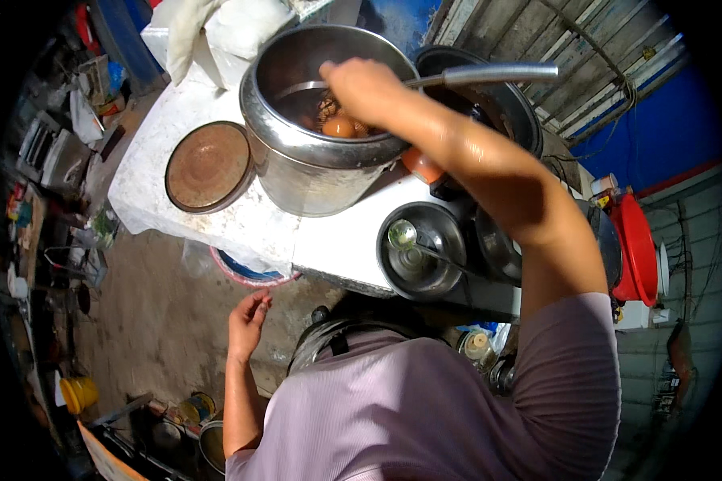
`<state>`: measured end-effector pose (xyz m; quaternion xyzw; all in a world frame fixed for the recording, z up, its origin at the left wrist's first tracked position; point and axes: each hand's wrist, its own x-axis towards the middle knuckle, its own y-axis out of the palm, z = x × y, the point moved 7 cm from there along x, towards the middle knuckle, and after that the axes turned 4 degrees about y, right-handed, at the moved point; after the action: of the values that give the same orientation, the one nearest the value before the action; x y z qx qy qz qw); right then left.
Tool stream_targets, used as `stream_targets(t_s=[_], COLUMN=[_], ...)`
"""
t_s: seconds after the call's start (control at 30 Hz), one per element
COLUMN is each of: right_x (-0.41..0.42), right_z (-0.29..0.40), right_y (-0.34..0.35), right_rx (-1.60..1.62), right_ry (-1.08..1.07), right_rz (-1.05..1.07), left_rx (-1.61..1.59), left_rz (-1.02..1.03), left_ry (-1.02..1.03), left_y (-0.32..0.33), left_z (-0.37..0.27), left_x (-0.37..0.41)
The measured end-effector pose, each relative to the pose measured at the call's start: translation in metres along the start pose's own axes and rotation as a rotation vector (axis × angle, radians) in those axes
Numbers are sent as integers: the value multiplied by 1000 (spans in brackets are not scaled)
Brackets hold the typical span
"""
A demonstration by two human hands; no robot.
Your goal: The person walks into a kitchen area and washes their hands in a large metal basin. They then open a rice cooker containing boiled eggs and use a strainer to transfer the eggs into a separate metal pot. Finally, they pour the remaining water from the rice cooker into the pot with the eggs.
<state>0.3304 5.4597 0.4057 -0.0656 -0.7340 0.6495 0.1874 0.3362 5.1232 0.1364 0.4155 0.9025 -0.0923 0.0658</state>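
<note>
Over the mouth of a tall stainless steel pot (319, 180), my right hand (364, 90) reaches with bent fingers; whether it holds something is hidden. Below it, orange-brown round food (339, 127), which looks like eggs, lies inside beside some netting or wire mesh (327, 108). A metal utensil with a thick steel handle (499, 73) rests across the pot's rim, partly behind my wrist. My left hand (249, 318) hangs in the air near the table's front edge, fingers loosely curled, holding nothing. A round brown lid (209, 167) lies left of the pot.
A steel bowl (385, 258) with a ladle (402, 234) in it stands at the white table's (337, 246) front edge. Behind the pot is a large dark pan (532, 114). A red basin (635, 249) stands far right. Under the table sits a pink-rimmed tub (234, 276).
</note>
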Motion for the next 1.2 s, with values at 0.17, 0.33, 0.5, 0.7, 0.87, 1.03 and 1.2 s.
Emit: stream_targets(t_s=[0.17,0.33,0.5,0.7,0.87,1.03,1.2], right_x=[-36,-66,-90,-120,-130,-136,-147], right_z=[14,-14,-50,-52,-26,-33,-49], right_y=[-32,-59,-74,-93,-53,-69,-70], right_rx=[-190,-192,-155,-131,-287,-202,-178], right_ry=[-264,-239,-84,-107,-301,-251,-173], right_rz=[-433,-585,-666,-805,-757,-902,-902], left_rx=[10,67,129,127,203,44,16], left_rz=[23,97,198,274,265,198,173], left_ry=[13,55,118,87,153,206,233], left_y=[-12,-3,14,38,62,60,65], left_z=[9,-5,-26,-15,-51,-60,-69], left_x=[5,25,48,56,50,52,48])
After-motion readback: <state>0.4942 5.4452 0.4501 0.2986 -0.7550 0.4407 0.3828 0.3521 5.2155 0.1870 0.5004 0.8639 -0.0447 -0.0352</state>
